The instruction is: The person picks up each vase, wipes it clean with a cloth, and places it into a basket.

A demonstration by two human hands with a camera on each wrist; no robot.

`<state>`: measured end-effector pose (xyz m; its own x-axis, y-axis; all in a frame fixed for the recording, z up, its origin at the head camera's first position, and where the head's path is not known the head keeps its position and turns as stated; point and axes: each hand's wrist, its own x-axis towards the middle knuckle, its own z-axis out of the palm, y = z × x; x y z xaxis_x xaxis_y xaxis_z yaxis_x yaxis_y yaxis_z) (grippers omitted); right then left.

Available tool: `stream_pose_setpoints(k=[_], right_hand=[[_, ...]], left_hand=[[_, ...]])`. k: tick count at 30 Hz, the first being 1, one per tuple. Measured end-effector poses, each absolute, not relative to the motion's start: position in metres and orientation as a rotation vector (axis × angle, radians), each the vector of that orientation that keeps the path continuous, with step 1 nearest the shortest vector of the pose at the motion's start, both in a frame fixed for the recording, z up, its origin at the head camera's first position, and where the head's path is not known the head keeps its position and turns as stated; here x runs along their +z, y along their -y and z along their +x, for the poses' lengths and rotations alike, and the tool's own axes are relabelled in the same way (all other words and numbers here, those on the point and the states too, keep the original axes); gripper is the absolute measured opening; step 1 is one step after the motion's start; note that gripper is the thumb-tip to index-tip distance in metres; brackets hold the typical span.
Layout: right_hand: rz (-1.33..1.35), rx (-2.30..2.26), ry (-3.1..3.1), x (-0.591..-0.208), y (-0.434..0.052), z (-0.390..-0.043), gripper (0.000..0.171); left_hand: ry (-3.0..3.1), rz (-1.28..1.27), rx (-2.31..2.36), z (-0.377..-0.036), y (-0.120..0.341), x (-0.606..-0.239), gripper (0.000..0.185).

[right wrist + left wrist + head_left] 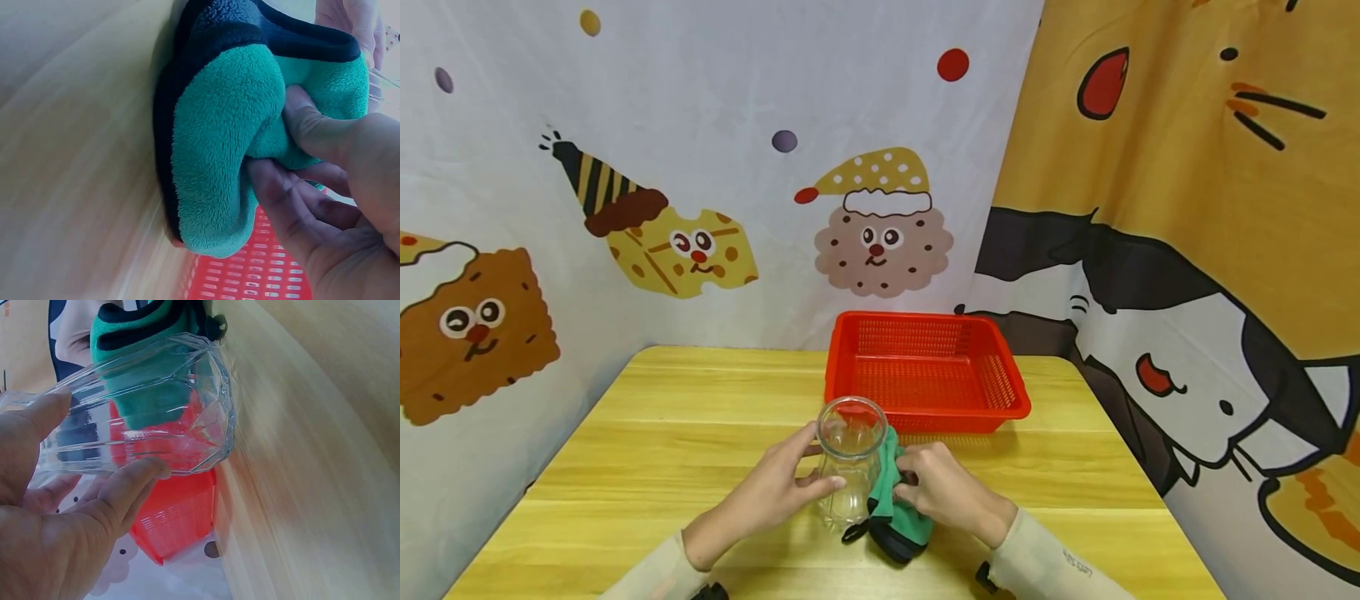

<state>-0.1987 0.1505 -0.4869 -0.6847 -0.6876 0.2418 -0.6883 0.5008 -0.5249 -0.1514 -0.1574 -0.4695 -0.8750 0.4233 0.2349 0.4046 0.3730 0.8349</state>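
Observation:
A clear glass jar [853,490] with a wide round mouth stands upright near the middle of the table. My left hand [775,482] holds it from the left, thumb on the near side and fingers round the far side. In the left wrist view, faceted sides and a thick base show on the jar [147,425]. My right hand [953,493] pinches a green cleaning cloth [913,523] with dark edging, up against the jar's right side. The right wrist view shows thumb and fingers gripping a fold of this fluffy cloth [219,125]; its lower part hangs bunched.
Behind the hands a red plastic basket [940,414] with perforated walls sits on the wooden table [700,400]. Cartoon-printed curtains [715,100] hang along the table's back and sides.

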Motion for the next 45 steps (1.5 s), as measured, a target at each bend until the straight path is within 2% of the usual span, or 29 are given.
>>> stream_pose_setpoints(k=[10,28,45], right_hand=[[1.255,0.979,2.669,-0.487,-0.154,-0.198,0.016],[1.231,1.124,2.522,-0.482,-0.154,-0.193,0.025],[1.236,1.186,2.332,-0.468,-0.148,-0.195,0.027]], left_hand=[[-2.591,0.788,1.554,-0.151,0.158,-0.468,0.071],[-2.592,0.762,1.539,-0.152,0.157,-0.471,0.075],[-2.569,0.765,1.556,-0.154,0.156,-0.472,0.073]])
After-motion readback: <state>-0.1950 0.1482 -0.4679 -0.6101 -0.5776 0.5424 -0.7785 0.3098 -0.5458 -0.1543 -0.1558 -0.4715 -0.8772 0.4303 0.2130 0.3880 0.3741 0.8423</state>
